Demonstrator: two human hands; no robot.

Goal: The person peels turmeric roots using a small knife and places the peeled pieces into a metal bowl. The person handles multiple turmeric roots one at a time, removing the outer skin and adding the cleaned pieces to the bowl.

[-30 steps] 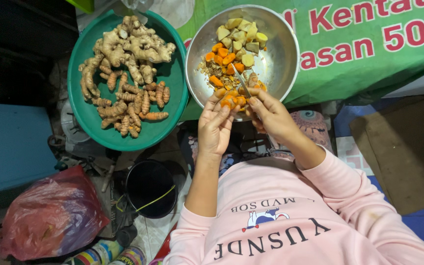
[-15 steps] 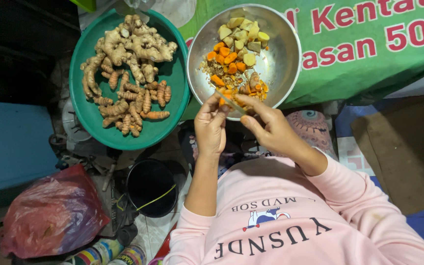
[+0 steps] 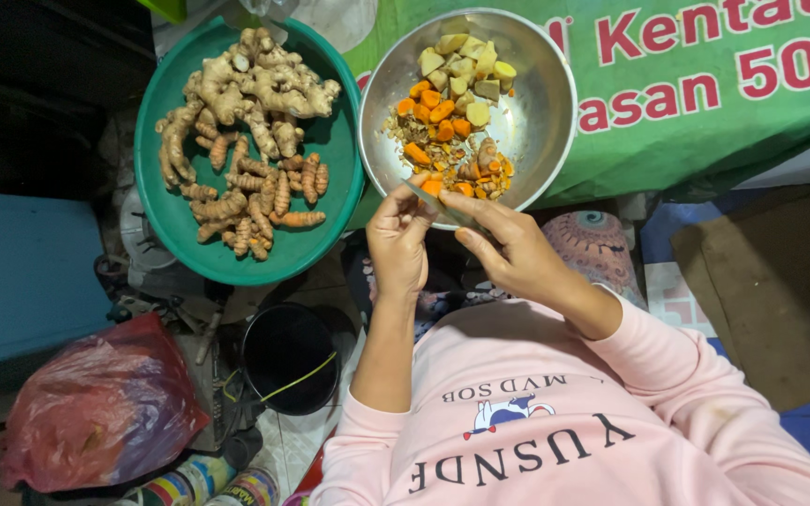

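Note:
My left hand [image 3: 397,245] pinches a small orange piece of turmeric [image 3: 430,186] at the near rim of a steel bowl [image 3: 541,103]. Facing it, my right hand [image 3: 510,251] grips a small knife [image 3: 444,206], its blade pointing towards the left fingertips. Pale yellow ginger chunks [image 3: 466,67], orange turmeric slices [image 3: 435,111] and peelings lie in the bowl. To the bowl's left, a round green tray [image 3: 335,187] carries whole ginger roots [image 3: 255,84] and turmeric fingers [image 3: 264,192].
A green printed banner [image 3: 705,103] lies under and right of the bowl. A red plastic bag [image 3: 96,408] and a black pot [image 3: 288,356] sit at lower left. A blue surface [image 3: 21,272] is at the left and a brown mat [image 3: 780,290] at the right.
Both hands have drawn slightly back from over the bowl to its near rim. The knife blade now lies between the fingertips of the two hands.

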